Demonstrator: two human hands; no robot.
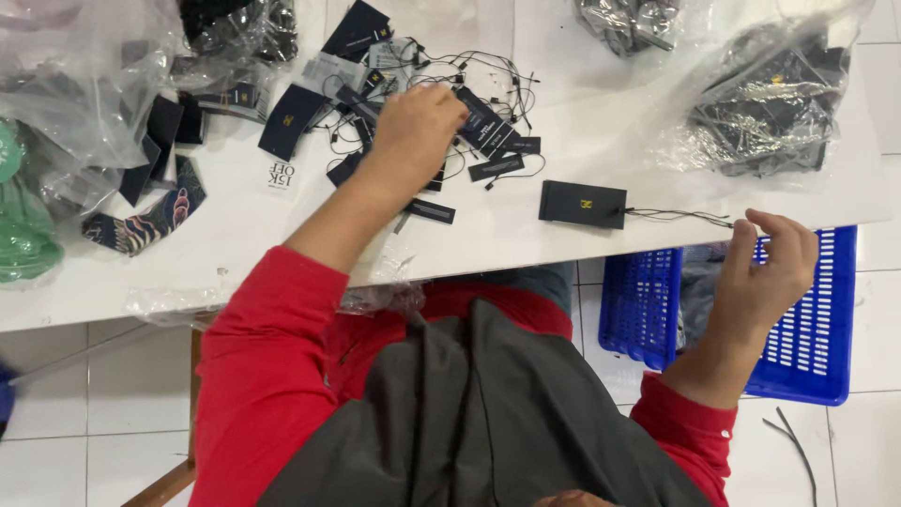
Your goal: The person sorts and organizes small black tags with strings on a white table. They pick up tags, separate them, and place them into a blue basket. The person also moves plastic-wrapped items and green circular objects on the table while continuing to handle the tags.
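Note:
My left hand (418,127) reaches across the white table (526,235) and rests on a heap of dark hang tags with thin black strings (479,113). Its fingers curl down into the heap and the tips are hidden. A single black rectangular tag (582,204) lies alone near the table's front edge. Its string (680,216) trails right and ends just short of my right hand (765,272). That hand hovers over a blue slotted basket (817,319), fingers loosely curled and apart. A dark grey garment (488,422) lies on my lap.
Clear plastic bags holding dark items sit at the back right (770,103), back left (84,84) and top (624,19). A green object (19,225) and a patterned card (141,225) lie at the left. The floor is white tile (94,413).

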